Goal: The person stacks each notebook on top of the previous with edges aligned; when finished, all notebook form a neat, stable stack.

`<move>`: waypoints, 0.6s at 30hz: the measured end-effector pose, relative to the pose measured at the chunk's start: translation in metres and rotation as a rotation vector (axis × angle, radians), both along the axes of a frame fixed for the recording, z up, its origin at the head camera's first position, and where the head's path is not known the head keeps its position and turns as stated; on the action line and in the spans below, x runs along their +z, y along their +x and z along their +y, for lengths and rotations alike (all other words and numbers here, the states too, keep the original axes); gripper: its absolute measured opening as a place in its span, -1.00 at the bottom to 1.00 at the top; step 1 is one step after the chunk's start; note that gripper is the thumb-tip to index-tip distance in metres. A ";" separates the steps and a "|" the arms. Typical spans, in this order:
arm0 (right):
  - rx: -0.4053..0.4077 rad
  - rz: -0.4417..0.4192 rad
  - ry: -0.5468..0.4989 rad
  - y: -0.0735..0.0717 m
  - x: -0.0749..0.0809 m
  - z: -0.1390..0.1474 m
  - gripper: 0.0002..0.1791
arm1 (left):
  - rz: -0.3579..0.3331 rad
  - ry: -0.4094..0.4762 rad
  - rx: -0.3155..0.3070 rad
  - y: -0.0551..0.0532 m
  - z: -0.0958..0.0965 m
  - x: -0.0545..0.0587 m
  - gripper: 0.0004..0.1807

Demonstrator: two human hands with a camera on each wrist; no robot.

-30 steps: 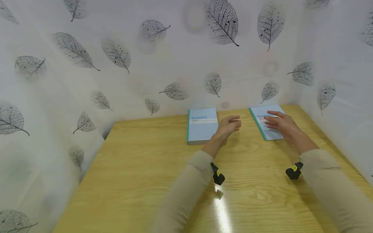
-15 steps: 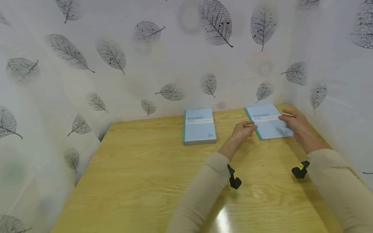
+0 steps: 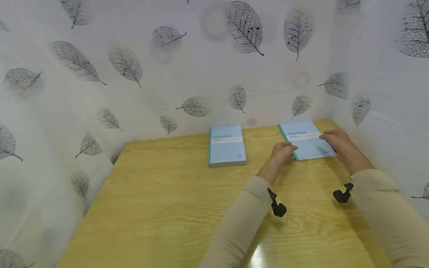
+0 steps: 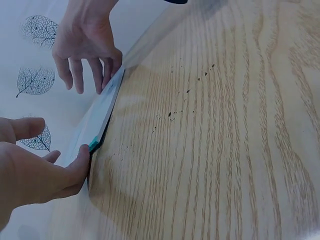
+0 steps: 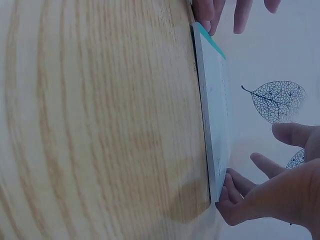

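Observation:
A light-blue notebook [image 3: 306, 143] marked "Gambit", with a teal spine, lies at the back right of the wooden table. My left hand [image 3: 281, 156] touches its spine side near the front corner. In the left wrist view the fingertips of that hand [image 4: 45, 175] meet the teal corner, the thumb standing apart. At the opposite edge is my right hand [image 3: 340, 145]. The right wrist view has its fingers [image 5: 235, 192] against the notebook's edge, thumb raised away from the cover. The undersides of the fingers are partly hidden.
Left of the hands, a thicker matching book or stack [image 3: 227, 147] lies by the back curtain [image 3: 151, 93], printed with leaves. The curtain also borders both sides of the wooden table [image 3: 161, 201]. Small dark specks [image 4: 175, 115] mark the wood.
My left hand has moved right from beside the thicker book to the notebook's spine. My right hand has shifted from above the cover to its right edge. The view has turned slightly right.

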State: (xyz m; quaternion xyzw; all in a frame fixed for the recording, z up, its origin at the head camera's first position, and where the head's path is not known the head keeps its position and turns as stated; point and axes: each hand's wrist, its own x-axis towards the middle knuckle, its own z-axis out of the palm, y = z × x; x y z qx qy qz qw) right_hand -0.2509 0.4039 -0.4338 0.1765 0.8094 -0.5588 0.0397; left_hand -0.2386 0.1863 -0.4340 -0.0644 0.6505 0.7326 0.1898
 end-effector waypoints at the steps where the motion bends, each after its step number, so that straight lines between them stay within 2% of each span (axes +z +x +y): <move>1: 0.002 -0.001 0.001 0.001 0.000 0.000 -0.20 | -0.007 0.028 0.010 -0.001 0.000 -0.001 -0.58; 3: 0.007 -0.004 0.002 0.004 -0.002 0.001 -0.21 | -0.006 0.058 0.011 -0.002 0.000 -0.004 -0.54; 7: 0.022 -0.016 0.006 0.011 -0.007 0.001 -0.21 | 0.019 0.018 0.005 0.000 -0.003 -0.008 -0.54; 13: 0.143 0.004 -0.030 0.019 -0.012 -0.002 -0.27 | 0.064 -0.051 0.076 0.002 -0.007 -0.014 -0.54; 16: 0.154 0.023 -0.030 0.022 -0.013 -0.004 -0.28 | 0.099 -0.093 0.074 0.000 -0.008 -0.012 -0.45; 18: 0.134 0.033 -0.021 0.025 -0.012 -0.006 -0.27 | 0.125 -0.080 0.053 -0.002 -0.010 -0.008 -0.37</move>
